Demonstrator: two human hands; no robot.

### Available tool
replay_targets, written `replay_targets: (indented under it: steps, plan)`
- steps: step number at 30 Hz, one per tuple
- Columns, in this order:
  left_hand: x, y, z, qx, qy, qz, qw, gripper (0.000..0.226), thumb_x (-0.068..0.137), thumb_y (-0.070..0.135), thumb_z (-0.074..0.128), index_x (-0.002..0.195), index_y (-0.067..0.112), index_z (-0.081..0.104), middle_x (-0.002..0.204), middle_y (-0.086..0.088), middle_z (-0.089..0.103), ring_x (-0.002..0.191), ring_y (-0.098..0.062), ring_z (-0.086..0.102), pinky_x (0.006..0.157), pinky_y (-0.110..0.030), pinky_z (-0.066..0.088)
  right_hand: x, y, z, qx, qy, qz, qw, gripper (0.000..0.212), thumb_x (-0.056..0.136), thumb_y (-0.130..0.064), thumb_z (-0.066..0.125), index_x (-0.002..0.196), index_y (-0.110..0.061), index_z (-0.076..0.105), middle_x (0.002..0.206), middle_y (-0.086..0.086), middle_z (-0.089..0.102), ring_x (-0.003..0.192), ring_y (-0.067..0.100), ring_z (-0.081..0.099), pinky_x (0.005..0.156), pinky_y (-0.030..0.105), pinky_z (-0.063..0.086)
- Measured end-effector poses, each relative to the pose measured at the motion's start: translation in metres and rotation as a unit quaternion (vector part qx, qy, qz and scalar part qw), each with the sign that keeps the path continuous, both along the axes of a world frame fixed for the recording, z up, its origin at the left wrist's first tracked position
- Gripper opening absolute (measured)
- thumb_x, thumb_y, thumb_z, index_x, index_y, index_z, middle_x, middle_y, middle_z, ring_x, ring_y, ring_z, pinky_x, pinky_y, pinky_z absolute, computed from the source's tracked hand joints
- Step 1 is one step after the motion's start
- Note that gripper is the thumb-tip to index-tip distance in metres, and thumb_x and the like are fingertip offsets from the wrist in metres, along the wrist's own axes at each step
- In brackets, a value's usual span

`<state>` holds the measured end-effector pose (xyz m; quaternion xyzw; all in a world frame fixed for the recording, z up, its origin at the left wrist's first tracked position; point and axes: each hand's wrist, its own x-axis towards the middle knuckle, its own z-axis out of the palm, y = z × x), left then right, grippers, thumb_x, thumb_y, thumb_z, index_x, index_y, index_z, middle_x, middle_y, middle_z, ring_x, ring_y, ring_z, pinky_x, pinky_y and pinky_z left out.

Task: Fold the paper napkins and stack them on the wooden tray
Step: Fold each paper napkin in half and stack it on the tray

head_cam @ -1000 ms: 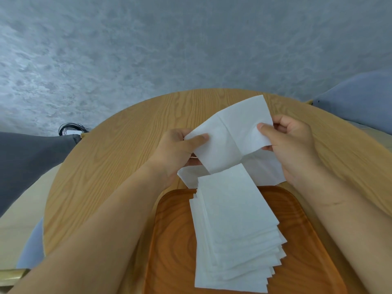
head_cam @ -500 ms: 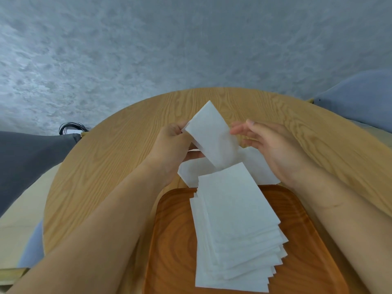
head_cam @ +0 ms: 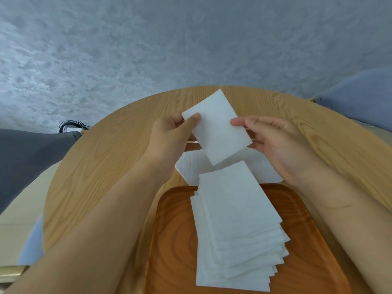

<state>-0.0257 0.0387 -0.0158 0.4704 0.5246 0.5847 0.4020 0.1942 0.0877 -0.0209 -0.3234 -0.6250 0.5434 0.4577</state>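
I am holding the folded napkin (head_cam: 216, 128) above the counter (head_cam: 106, 166). The fingers of my left hand (head_cam: 169, 136) are clamping its left corner, and those of my right hand (head_cam: 275, 143) are pinching its right edge. The napkin stack (head_cam: 237, 225) is sitting on the wooden tray (head_cam: 174, 240).

One desk (head_cam: 110, 166) carries one wooden tray (head_cam: 176, 240). One stack of folded napkins (head_cam: 237, 225) shows roughly ten layers; the exact number is unclear. Two hands, left hand (head_cam: 169, 136) and right hand (head_cam: 275, 145), hold one folded napkin (head_cam: 216, 128).
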Motion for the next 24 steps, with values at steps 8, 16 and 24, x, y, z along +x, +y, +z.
replay_targets:
  steps: [8,16,24]
  plan:
    - [-0.006,-0.005,0.007,0.021,-0.007,-0.043,0.999,0.017,0.104,0.018,0.061,0.105,0.009,0.076,0.105,-0.011,0.079,0.093,-0.024,0.077,0.074,-0.03,0.062,0.004,-0.004,0.007,0.012,0.036,0.023,0.999,0.012,0.089,-0.027,0.069,0.095,-0.022,0.078,0.082,-0.003,0.076,0.07,0.008,0.067,0.066,0.023,0.055]
    - [-0.006,-0.008,0.01,0.039,-0.012,-0.085,0.996,0.014,0.104,0.017,0.062,0.103,0.012,0.075,0.1,-0.009,0.079,0.09,-0.021,0.076,0.073,-0.03,0.062,0.005,-0.007,0.011,0.014,0.016,0.032,0.999,0.033,0.097,-0.012,0.069,0.128,-0.022,0.066,0.092,0.008,0.076,0.083,0.025,0.065,0.076,0.039,0.05]
    - [-0.005,-0.013,0.009,-0.059,0.091,-0.204,0.973,0.012,0.098,0.011,0.069,0.109,0.009,0.074,0.096,-0.013,0.081,0.084,-0.02,0.078,0.068,-0.024,0.06,0.007,-0.008,0.011,0.027,-0.107,0.062,0.992,0.023,0.096,-0.007,0.068,0.109,-0.024,0.075,0.08,0.016,0.064,0.064,0.023,0.054,0.052,0.023,0.046]
